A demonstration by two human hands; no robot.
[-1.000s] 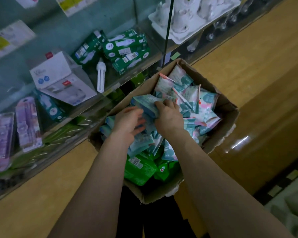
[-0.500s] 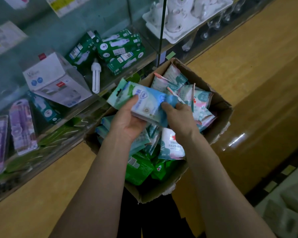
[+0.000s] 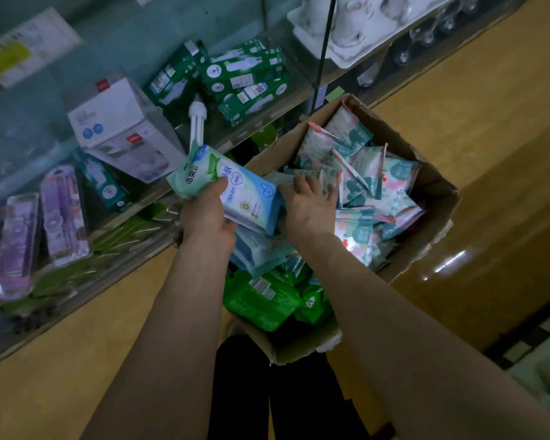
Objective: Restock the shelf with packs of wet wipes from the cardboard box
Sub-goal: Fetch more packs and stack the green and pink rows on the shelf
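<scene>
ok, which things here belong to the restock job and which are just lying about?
Job: left hand gripping the blue-white wipes pack; right hand, fingers spread among the pink-teal packs; green packs; cardboard box; glass shelf.

Lying about: green bulb boxes; loose bulb; white carton; purple blister packs; white tea set.

Dim room; glossy wooden counter (image 3: 489, 122); glare on its front.
</scene>
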